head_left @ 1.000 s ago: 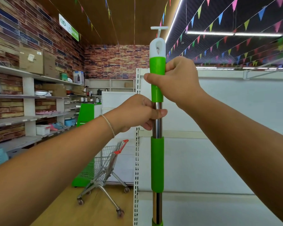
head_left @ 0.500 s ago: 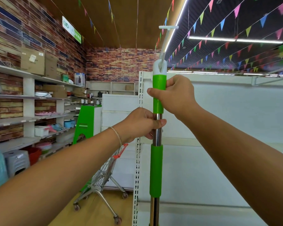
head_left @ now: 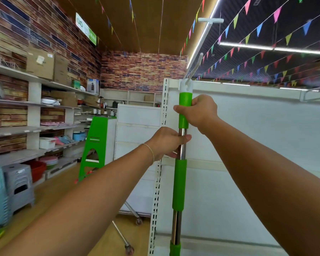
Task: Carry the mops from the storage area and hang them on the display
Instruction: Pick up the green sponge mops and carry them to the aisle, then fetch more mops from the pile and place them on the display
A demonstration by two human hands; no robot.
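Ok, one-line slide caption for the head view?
Both hands grip the mop handle upright, its white cap on the display hook.

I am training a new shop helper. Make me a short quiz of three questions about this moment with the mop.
1. True or false: the right hand grips the green sleeve of the mop.
2. The left hand grips: A) bare metal pole, B) white cap, C) hook.
3. Fill in: the white cap sits on the display ____.

Key: 1 true; 2 A; 3 hook.
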